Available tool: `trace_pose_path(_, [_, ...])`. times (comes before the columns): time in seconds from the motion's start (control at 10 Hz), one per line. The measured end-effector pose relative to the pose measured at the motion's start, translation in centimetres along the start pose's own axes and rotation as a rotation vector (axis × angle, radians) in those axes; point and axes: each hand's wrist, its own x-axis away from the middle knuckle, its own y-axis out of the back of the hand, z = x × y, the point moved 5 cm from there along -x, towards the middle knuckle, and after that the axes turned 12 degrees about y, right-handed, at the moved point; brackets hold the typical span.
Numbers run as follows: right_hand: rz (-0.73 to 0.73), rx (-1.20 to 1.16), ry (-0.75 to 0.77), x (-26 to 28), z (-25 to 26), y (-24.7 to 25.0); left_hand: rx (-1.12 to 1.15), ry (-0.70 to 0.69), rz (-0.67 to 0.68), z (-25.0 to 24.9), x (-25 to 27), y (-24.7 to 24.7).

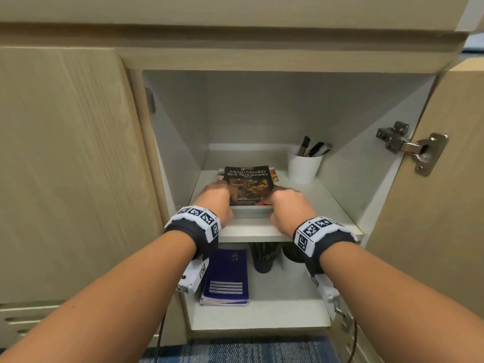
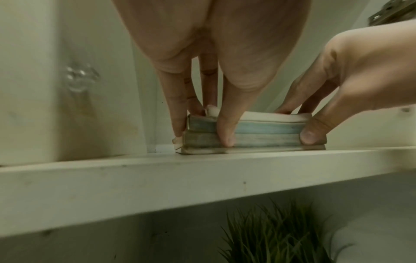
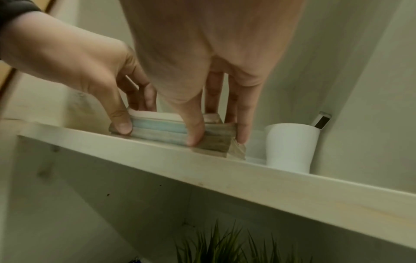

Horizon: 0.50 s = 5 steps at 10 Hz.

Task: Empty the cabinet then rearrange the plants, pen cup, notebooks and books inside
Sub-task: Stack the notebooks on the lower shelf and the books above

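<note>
A stack of books lies on the cabinet's upper shelf, with a dark restaurant guide on top. My left hand grips the stack's left side, and my right hand grips its right side. In the left wrist view my left hand has its thumb on the front edge of the books. The right wrist view shows my right hand holding the books the same way. A white pen cup stands at the back right. Below lie a blue spiral notebook and two potted plants.
The right cabinet door stands open, its metal hinge beside my right arm. The left door is closed. The pen cup stands a short gap right of the stack. Blue carpet lies in front of the cabinet.
</note>
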Motion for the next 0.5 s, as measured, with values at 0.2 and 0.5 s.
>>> trace_pose_path(0.2, [0.095,-0.049,-0.072,-4.8,-1.9,-1.2,0.019,0.025,-0.041,-0.3,-4.2,-0.8])
trace_pose_path(0.5, [0.219,-0.03,-0.036,-3.2,-0.4,-0.4,-0.172,0.085,0.114,-1.3,-2.0,-0.6])
